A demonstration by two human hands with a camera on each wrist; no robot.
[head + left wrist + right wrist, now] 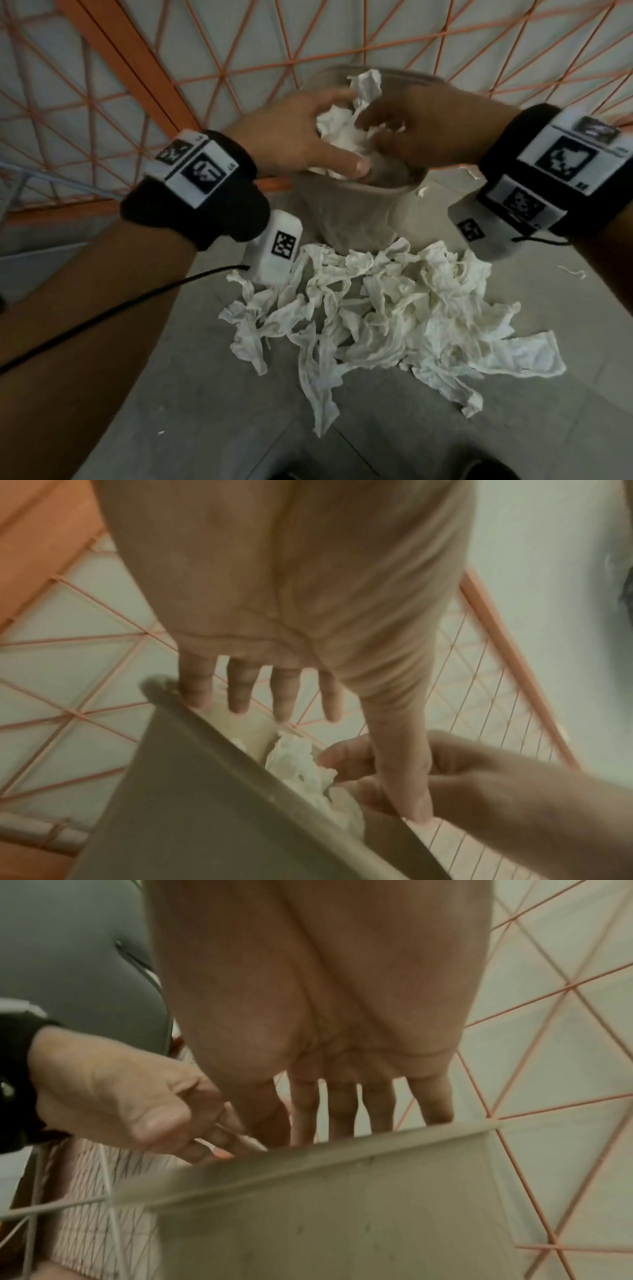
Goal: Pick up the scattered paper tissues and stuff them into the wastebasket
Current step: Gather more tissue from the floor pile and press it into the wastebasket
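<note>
Crumpled soft paper tissues [376, 308]; smooth matt plastic wastebasket [352, 212]; matt grey floor [191, 394].

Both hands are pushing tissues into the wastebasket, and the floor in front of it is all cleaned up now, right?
Not quite. Both hands, left hand and right hand, are at the wastebasket with tissues, but the floor isn't cleaned up: the head view shows a big pile of tissues there.
</note>
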